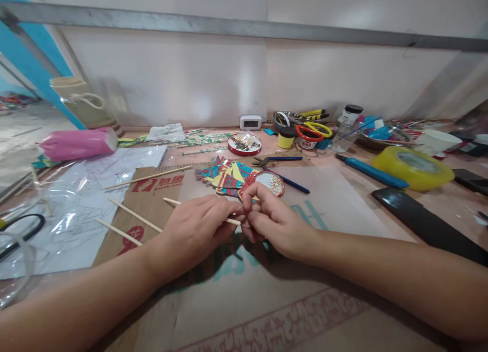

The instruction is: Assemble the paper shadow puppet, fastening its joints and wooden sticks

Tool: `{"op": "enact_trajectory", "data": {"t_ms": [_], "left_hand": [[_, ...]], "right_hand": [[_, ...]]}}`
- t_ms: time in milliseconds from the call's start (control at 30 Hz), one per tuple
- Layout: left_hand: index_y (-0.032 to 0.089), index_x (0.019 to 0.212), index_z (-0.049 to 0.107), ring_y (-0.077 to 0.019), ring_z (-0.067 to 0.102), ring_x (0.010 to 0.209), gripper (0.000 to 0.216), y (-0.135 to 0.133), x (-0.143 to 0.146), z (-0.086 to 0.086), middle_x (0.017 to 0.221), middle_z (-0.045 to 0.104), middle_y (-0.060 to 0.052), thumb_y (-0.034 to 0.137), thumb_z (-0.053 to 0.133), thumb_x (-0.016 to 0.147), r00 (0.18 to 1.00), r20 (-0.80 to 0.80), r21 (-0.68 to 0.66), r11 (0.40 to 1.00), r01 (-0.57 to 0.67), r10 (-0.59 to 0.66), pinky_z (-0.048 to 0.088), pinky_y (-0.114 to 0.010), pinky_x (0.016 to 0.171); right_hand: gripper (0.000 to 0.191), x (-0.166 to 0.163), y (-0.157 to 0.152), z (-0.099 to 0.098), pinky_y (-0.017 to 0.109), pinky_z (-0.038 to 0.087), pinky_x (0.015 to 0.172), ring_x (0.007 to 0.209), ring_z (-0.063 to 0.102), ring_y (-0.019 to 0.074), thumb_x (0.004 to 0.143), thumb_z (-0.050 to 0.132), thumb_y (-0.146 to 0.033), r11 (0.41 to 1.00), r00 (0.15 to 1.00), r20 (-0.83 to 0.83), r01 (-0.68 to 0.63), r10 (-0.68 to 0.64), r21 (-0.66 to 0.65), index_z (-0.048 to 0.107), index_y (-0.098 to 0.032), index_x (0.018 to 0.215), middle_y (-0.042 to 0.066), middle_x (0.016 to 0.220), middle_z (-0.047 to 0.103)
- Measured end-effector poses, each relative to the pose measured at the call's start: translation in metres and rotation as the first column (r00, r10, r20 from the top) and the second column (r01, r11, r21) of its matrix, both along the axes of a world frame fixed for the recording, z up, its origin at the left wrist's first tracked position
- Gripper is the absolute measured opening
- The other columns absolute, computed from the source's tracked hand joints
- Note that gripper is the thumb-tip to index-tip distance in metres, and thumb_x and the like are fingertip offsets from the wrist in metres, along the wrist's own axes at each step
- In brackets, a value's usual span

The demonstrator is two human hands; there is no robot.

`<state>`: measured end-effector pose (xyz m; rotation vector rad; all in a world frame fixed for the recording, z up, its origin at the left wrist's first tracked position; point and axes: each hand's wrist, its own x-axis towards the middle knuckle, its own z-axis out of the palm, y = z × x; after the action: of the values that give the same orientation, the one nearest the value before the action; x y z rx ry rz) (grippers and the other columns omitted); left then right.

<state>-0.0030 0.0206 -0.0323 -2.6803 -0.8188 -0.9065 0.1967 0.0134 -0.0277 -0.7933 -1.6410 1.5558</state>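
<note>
Cluttered bench (343, 210) against a pale wall, with flattened cardboard (152, 199) spread under my forearms. At its middle I have a thin wooden stick (171, 201), lying nearly flat and pointing out toward nine o'clock. My left hand (194, 230) has its fingers clenched around the stick. The fingers of my right hand (274, 222) are pinched tight at the stick's other end, and what sits exactly between those tips is hidden.

I judge this to be fine work at the stick's tip. It should go best with both wrists resting on the cardboard, the left hand steady and only the right fingertips working.

Just beyond my knuckles at twelve o'clock lies a colourful paper figure (226, 177), with a round lid of beads (271, 183) touching its right edge. Past those are pliers (267, 161) and a blue pen (293, 184). Spare sticks (133, 215) lie at nine o'clock. A black phone (415, 215) is at three o'clock and a yellow tape roll (414, 166) at two. A small clock (250, 122) stands far off by the wall.
</note>
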Motion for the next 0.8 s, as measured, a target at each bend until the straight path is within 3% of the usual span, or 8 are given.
{"op": "enact_trajectory", "data": {"t_ms": [267, 600, 667, 800], "left_hand": [[0.02, 0.099, 0.059, -0.014, 0.064, 0.076, 0.012, 0.0011, -0.0009, -0.0001, 0.082, 0.068, 0.001, 0.025, 0.047, 0.1, 1.0, -0.021, -0.005, 1.0, 0.018, -0.018, 0.042, -0.025, 0.067], [0.02, 0.096, 0.057, -0.0141, 0.064, 0.069, 0.014, 0.0021, 0.0019, 0.0006, 0.079, 0.068, 0.001, 0.02, 0.043, 0.1, 1.0, -0.002, -0.006, 1.0, 0.024, -0.024, 0.044, -0.024, 0.062], [0.021, 0.097, 0.055, -0.0144, 0.064, 0.068, 0.014, 0.002, 0.003, 0.001, 0.078, 0.068, 0.002, 0.02, 0.041, 0.1, 1.0, 0.008, -0.021, 1.0, 0.023, -0.023, 0.045, -0.024, 0.062], [0.022, 0.1, 0.053, -0.0143, 0.065, 0.069, 0.016, 0.0018, 0.0044, 0.0014, 0.08, 0.07, 0.001, 0.019, 0.037, 0.101, 0.996, 0.061, 0.009, 0.998, 0.063, -0.064, 0.048, -0.024, 0.064]], "right_hand": [[0.025, -0.0027, 0.0025, 0.0008, 0.018, 0.033, 0.045, 0.046, 0.044, 0.0086, 0.073, 0.046, -0.011, 0.986, 1.0, -0.031, -0.009, 0.004, -0.164, 0.036, -0.025, 0.092, -0.013, 0.051, 0.05], [0.024, -0.0032, 0.0032, 0.0001, 0.017, 0.03, 0.042, 0.045, 0.042, 0.0083, 0.071, 0.048, -0.015, 0.98, 1.0, -0.017, 0.018, -0.022, -0.198, 0.038, -0.024, 0.09, -0.013, 0.052, 0.048], [0.022, -0.0034, 0.002, -0.0004, 0.017, 0.031, 0.042, 0.045, 0.041, 0.0079, 0.071, 0.048, -0.016, 0.981, 0.999, -0.01, 0.04, -0.043, -0.189, 0.039, -0.024, 0.089, -0.013, 0.053, 0.046], [0.016, -0.0032, -0.0003, -0.0016, 0.017, 0.03, 0.045, 0.049, 0.042, 0.0082, 0.075, 0.048, -0.015, 0.995, 0.995, 0.053, 0.089, -0.087, -0.048, 0.041, -0.023, 0.087, -0.01, 0.057, 0.045]]}}
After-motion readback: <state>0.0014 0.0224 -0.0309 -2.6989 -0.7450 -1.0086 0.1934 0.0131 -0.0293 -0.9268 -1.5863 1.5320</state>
